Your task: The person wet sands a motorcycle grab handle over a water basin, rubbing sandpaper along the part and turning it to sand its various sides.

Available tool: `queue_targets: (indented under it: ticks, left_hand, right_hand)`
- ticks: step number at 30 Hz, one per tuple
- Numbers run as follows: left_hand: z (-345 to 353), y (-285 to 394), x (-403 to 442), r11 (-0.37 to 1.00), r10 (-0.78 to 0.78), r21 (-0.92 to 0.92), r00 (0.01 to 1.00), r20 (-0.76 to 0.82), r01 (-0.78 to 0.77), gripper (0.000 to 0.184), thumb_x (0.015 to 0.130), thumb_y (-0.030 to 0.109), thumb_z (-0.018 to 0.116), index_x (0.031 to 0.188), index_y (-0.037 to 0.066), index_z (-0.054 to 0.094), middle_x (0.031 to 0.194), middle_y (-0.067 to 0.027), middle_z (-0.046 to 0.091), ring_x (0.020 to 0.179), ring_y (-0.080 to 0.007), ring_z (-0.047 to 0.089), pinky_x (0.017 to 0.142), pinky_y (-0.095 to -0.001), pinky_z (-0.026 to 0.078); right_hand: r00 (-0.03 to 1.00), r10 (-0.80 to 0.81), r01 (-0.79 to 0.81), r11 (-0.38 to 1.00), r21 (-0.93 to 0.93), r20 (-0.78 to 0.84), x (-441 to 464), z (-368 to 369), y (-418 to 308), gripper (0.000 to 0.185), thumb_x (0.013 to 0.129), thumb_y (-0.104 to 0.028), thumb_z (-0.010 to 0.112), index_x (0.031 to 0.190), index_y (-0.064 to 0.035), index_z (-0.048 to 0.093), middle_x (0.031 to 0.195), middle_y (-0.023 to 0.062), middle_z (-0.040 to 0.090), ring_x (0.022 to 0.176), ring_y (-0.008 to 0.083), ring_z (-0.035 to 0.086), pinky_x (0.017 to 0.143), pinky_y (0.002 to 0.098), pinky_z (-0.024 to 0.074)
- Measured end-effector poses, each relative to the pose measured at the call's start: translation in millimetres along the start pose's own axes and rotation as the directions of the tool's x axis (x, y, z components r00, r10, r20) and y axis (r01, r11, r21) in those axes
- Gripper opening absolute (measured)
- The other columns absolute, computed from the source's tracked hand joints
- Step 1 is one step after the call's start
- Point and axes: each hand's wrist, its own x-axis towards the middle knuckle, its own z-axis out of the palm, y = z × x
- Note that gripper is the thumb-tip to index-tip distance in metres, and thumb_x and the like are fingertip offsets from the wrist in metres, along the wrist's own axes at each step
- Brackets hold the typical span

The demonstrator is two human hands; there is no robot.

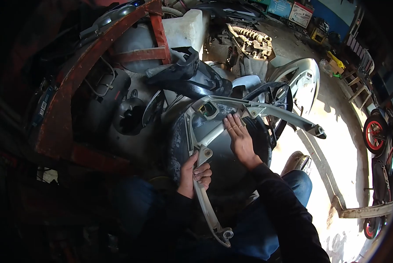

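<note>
A silver-grey metal motorcycle frame part (214, 136), with long curved arms, a crossbar and bolt holes at its ends, rests tilted across a dark round tub-like thing (244, 153) before me. My left hand (194, 174) is wrapped round its lower arm, just below a bolt lug, thumb on top. My right hand (239, 138) lies with outstretched fingers against the crossbar near the upper joint. Whether anything thin sits beneath that palm is hidden.
Black plastic fairings (192, 76) and a light-coloured panel (308, 81) lie beyond the part. A worn red metal frame (67, 96) stands at left. Shock-absorber springs (251, 37) sit in a crate at the back. Motorbikes with a red-rimmed wheel (375, 135) stand at right.
</note>
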Motion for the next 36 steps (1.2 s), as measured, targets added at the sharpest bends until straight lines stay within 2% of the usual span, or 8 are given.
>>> queue_targets:
  ticks: [4,8,14,20,22,25,29,36]
  left_hand:
    - [5,1,-4,1.000,0.000,0.003,1.000,-0.012,0.000,0.030,0.099,0.046,0.053,0.093,0.016,0.057,0.051,0.0083,0.030,0.042,-0.0031,0.026,0.039,-0.0180,0.024]
    - [3,1,-3,0.997,-0.049,-0.060,0.999,-0.016,0.048,0.029,0.099,0.047,0.053,0.092,0.018,0.057,0.051,0.0086,0.029,0.043,-0.0031,0.025,0.039,-0.0176,0.024]
    - [10,-11,-6,1.000,0.005,0.005,0.997,-0.074,-0.004,0.031,0.098,0.049,0.053,0.086,0.020,0.056,0.052,0.0090,0.028,0.043,-0.0037,0.025,0.039,-0.0177,0.024]
    - [5,-12,-6,0.981,-0.088,-0.170,0.996,0.022,0.091,0.034,0.098,0.049,0.053,0.085,0.018,0.053,0.052,0.0081,0.029,0.043,-0.0036,0.025,0.039,-0.0177,0.025]
    - [0,-6,-4,0.976,-0.069,-0.205,0.998,0.001,0.067,0.034,0.098,0.048,0.055,0.085,0.017,0.052,0.052,0.0075,0.029,0.043,-0.0036,0.025,0.039,-0.0180,0.024]
    - [4,-4,-4,0.991,-0.041,-0.128,0.999,-0.017,0.038,0.033,0.098,0.046,0.055,0.086,0.016,0.053,0.053,0.0073,0.029,0.043,-0.0039,0.026,0.039,-0.0181,0.025]
    - [-2,-5,-2,0.998,-0.021,-0.064,0.999,-0.040,0.018,0.032,0.098,0.047,0.055,0.086,0.017,0.053,0.052,0.0073,0.029,0.043,-0.0040,0.026,0.040,-0.0180,0.025]
    - [4,0,-3,0.982,-0.136,-0.130,0.991,0.000,0.135,0.036,0.096,0.052,0.054,0.081,0.019,0.054,0.050,0.0078,0.026,0.041,-0.0050,0.024,0.039,-0.0185,0.024]
  right_hand:
    - [0.996,-0.076,0.073,0.995,0.073,0.038,-4,-2,6,0.061,0.083,0.007,0.048,0.142,-0.0039,0.048,0.149,0.0145,0.046,0.141,0.0320,0.039,0.112,0.0441,0.0379]
    - [0.998,0.025,-0.023,0.999,0.034,-0.053,-10,12,-3,0.070,0.079,0.013,0.046,0.147,-0.0020,0.041,0.153,0.0172,0.039,0.144,0.0330,0.035,0.115,0.0412,0.0354]
    - [0.998,0.047,-0.046,0.999,-0.015,0.035,3,9,2,0.062,0.087,0.005,0.045,0.148,-0.0079,0.042,0.155,0.0123,0.039,0.145,0.0288,0.034,0.115,0.0463,0.0330]
    - [0.998,0.021,-0.017,0.997,-0.076,0.055,9,6,7,0.058,0.092,-0.001,0.043,0.149,-0.0100,0.041,0.157,0.0080,0.035,0.147,0.0248,0.031,0.115,0.0489,0.0313]
    - [0.997,0.031,-0.028,0.999,-0.038,0.077,6,5,4,0.055,0.093,-0.003,0.043,0.148,-0.0072,0.042,0.157,0.0086,0.036,0.146,0.0254,0.031,0.115,0.0467,0.0328]
    - [0.998,0.037,-0.030,0.988,0.148,-0.047,-5,18,-4,0.060,0.085,0.009,0.047,0.144,-0.0041,0.046,0.150,0.0181,0.042,0.142,0.0341,0.037,0.115,0.0413,0.0355]
    - [1.000,0.009,-0.004,0.976,0.220,-0.022,-14,22,-3,0.061,0.084,0.010,0.046,0.143,-0.0038,0.046,0.151,0.0180,0.042,0.143,0.0344,0.036,0.116,0.0426,0.0350]
    - [0.998,0.052,-0.054,0.998,0.029,0.041,-5,6,1,0.062,0.082,0.012,0.044,0.143,-0.0025,0.047,0.150,0.0219,0.041,0.142,0.0390,0.034,0.116,0.0439,0.0327]
